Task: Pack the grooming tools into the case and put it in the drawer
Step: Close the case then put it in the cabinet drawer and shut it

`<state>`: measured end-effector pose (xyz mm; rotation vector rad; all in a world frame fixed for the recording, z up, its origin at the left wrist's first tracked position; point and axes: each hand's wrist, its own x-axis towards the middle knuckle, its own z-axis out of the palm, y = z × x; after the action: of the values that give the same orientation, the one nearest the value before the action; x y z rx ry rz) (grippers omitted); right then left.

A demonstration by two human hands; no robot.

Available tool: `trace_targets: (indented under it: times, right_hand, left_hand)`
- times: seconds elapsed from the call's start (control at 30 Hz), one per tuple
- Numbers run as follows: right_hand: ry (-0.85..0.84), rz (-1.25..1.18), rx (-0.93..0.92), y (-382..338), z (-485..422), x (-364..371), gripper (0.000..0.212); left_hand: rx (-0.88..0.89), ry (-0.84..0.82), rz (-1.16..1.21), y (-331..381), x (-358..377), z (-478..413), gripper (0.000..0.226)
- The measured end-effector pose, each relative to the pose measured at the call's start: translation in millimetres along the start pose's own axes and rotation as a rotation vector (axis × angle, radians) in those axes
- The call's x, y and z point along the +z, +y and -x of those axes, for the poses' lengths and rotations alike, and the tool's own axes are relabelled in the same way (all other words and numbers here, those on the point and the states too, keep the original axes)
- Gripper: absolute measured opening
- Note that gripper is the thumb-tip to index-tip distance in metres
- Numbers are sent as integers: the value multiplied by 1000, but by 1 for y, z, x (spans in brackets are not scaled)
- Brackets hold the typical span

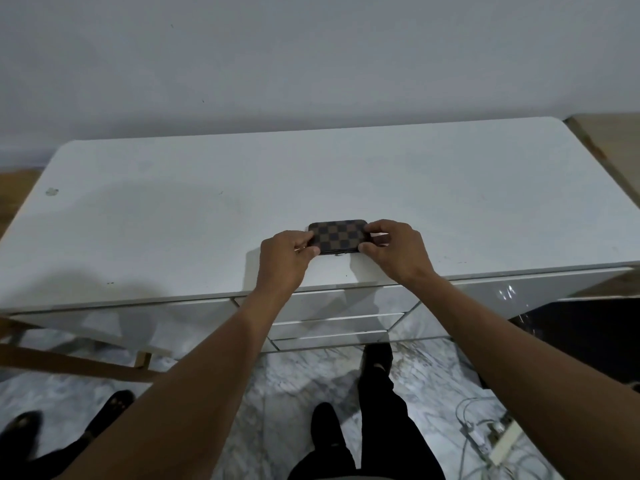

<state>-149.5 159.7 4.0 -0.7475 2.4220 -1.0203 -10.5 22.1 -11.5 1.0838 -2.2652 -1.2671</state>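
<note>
A small brown checkered case (337,235) lies closed on the white desk top (207,209), near its front edge. My left hand (285,259) grips the case's left end, thumb on the front side. My right hand (394,252) pinches the right end, fingers curled over its corner. No grooming tools show outside the case. Below the hands, the desk's stacked white drawers (336,322) are all closed.
A plain wall stands behind the desk. My legs in dark trousers (377,410) stand on a marbled floor. White cables and a power strip (491,438) lie at the lower right. Another person's dark shoes (114,407) are at the lower left.
</note>
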Motion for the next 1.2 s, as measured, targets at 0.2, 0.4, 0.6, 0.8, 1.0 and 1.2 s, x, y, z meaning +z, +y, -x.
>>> trace_targets:
  times: [0.2, 0.4, 0.6, 0.8, 1.0, 1.2]
  right_hand:
    - [17, 131, -35, -1, -2, 3, 30]
    - [17, 122, -11, -5, 0, 4, 22]
    - [-2, 173, -49, -7, 8, 5, 32]
    - [36, 333, -312, 27, 73, 20, 24]
    - [-131, 541, -249, 63, 90, 45, 57]
    - [-162, 740, -156, 75, 94, 55, 83]
  left_hand:
    - [205, -2, -259, -2, 6, 0, 26]
    - [216, 24, -316, -1, 11, -1, 27]
    - [142, -4, -305, 2, 7, -2, 30]
    - [501, 181, -309, -23, 18, 65, 26]
    - [316, -24, -542, -77, 30, 95, 44]
    - [207, -140, -815, -83, 32, 95, 82]
